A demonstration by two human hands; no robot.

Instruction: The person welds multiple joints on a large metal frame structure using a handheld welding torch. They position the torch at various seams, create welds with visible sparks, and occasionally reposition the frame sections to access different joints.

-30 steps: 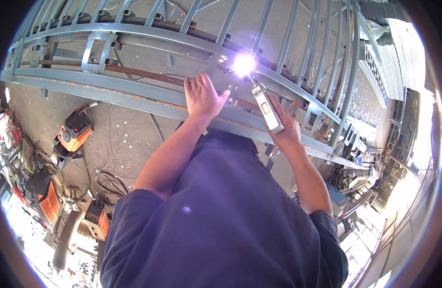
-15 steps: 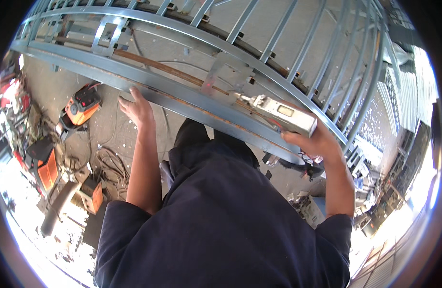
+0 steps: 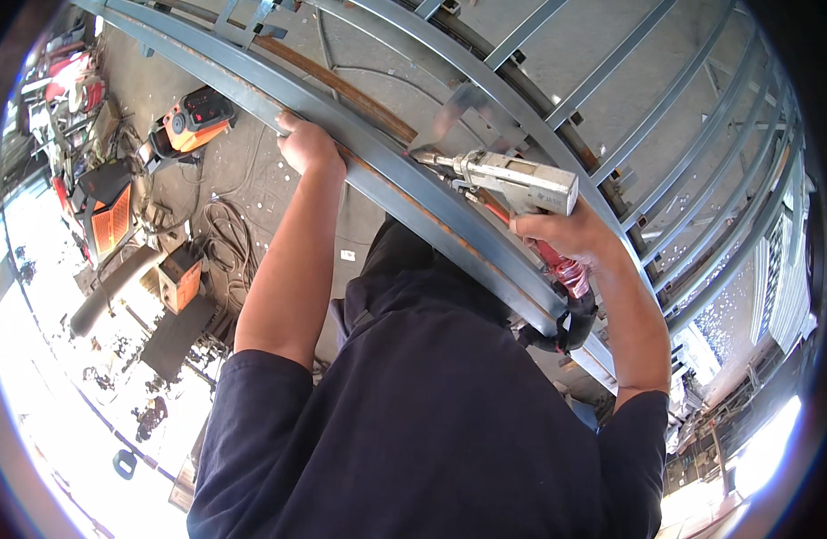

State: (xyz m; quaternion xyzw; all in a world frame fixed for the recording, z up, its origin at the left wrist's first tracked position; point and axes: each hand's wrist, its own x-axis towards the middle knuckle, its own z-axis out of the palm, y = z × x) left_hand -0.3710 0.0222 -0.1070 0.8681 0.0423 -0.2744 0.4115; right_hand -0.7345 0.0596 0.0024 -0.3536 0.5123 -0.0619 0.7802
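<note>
A long grey steel beam, with a rusty strip along it, runs slantwise in front of me. My left hand is closed over its near edge, fingers curled onto the metal. In my right hand is a white pistol-shaped welding gun, its narrow nozzle aimed leftward. The nozzle tip is at the beam's far side, beside a shiny metal plate; whether they touch I cannot tell. A red-wrapped cable hangs below the gun's grip.
Beyond the beam stands a barred steel frame. On the floor at left are an orange-and-black machine, another one and coiled cable. Corrugated sheets stand at far right. A dark strap hangs at the beam's right end.
My left hand, earlier half open against the beam's edge, now grips it. The welding gun's nozzle has come down to the joint by the plate. The whole view has shifted and turned.
</note>
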